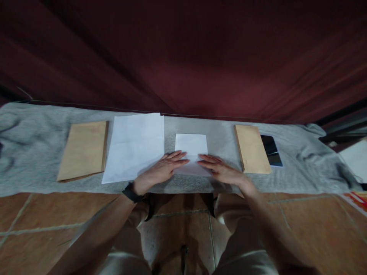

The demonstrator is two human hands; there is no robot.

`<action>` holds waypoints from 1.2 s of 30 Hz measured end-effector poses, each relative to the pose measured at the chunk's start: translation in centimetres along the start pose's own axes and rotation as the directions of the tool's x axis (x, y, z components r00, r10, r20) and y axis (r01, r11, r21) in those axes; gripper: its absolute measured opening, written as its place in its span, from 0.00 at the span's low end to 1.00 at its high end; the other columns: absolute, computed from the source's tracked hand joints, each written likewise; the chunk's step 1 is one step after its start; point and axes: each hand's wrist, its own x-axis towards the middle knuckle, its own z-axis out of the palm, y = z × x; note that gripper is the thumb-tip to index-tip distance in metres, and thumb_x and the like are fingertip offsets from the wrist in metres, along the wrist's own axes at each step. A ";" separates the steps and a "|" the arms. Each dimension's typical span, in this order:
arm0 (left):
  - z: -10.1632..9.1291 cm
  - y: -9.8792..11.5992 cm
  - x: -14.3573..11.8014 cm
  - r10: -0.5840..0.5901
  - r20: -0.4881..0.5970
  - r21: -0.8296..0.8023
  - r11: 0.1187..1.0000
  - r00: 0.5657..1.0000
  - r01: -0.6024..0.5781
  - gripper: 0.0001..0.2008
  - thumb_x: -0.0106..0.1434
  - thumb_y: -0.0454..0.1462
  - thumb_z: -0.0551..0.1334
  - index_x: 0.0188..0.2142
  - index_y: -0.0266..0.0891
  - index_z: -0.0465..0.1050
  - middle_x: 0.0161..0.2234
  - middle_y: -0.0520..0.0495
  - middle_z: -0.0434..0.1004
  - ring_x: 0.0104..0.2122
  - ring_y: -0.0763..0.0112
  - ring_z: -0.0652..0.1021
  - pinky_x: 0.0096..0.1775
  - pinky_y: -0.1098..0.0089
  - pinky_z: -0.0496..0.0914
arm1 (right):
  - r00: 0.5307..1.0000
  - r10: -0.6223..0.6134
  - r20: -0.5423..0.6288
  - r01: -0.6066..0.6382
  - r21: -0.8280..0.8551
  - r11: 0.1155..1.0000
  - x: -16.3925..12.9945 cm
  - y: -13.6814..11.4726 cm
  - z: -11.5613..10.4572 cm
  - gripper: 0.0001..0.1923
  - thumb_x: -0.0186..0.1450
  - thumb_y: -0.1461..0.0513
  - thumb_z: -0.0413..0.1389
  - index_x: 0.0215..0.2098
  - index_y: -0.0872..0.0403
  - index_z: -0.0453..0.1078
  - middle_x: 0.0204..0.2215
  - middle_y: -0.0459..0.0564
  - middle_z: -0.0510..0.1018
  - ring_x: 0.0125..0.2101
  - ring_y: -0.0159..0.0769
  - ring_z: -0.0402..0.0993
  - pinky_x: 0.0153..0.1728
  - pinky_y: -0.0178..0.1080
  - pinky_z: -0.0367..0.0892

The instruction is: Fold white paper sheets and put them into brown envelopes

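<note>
A folded sheet of white paper (pixel 191 143) lies flat on the grey cloth in front of me, a crease running across its middle. My left hand (pixel 164 167) rests on its left side with fingers stretched out and pointing inward. On the right side, my right hand (pixel 218 167) lies likewise, its fingers extended over the paper near the crease. Both sets of fingertips press on the sheet, a small gap between them. Just left of my left hand is a stack of larger white sheets (pixel 136 141), partly beneath that forearm.
Brown envelopes (pixel 83 149) are stacked at the left, and another brown stack (pixel 254 149) stands at the right, beside a dark phone-like device (pixel 272 151). Grey cloth (pixel 304 160) covers the narrow table. A dark red curtain (pixel 183 61) hangs behind its far edge.
</note>
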 end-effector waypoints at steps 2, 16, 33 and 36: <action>-0.1 0.1 0.0 -0.014 0.031 0.010 1.000 0.999 0.013 0.42 0.58 0.21 0.54 0.67 0.58 0.62 0.73 0.54 0.51 0.72 0.65 0.54 0.68 0.52 0.54 | 1.000 -0.017 -0.004 0.018 0.108 0.994 -0.1 0.6 -0.4 0.30 0.68 0.72 0.49 0.63 0.43 0.70 0.68 0.44 0.65 0.68 0.38 0.60 0.68 0.49 0.59; -0.7 1.3 -0.5 0.009 0.024 0.029 1.000 1.000 -0.009 0.41 0.59 0.29 0.64 0.69 0.57 0.59 0.74 0.50 0.49 0.73 0.56 0.52 0.68 0.46 0.54 | 0.994 0.020 -0.104 -0.039 -0.178 0.983 5.1 -1.3 2.1 0.27 0.78 0.50 0.41 0.73 0.45 0.55 0.74 0.46 0.50 0.73 0.40 0.44 0.73 0.53 0.43; -0.7 1.4 -0.7 0.026 0.022 0.036 0.999 0.999 -0.027 0.35 0.63 0.35 0.65 0.68 0.54 0.61 0.73 0.47 0.51 0.72 0.55 0.54 0.67 0.48 0.55 | 0.935 0.168 -0.311 -0.257 -0.271 0.928 10.2 0.6 2.1 0.30 0.78 0.51 0.41 0.74 0.51 0.50 0.75 0.53 0.48 0.73 0.45 0.45 0.72 0.53 0.42; -1.0 1.8 -0.8 0.028 0.022 0.039 0.999 0.999 -0.029 0.36 0.62 0.35 0.66 0.68 0.53 0.62 0.73 0.46 0.53 0.72 0.55 0.54 0.67 0.49 0.54 | 0.910 0.208 -0.359 -0.320 -0.288 0.903 10.8 0.6 2.2 0.32 0.77 0.50 0.41 0.74 0.56 0.51 0.74 0.57 0.49 0.73 0.46 0.47 0.72 0.52 0.45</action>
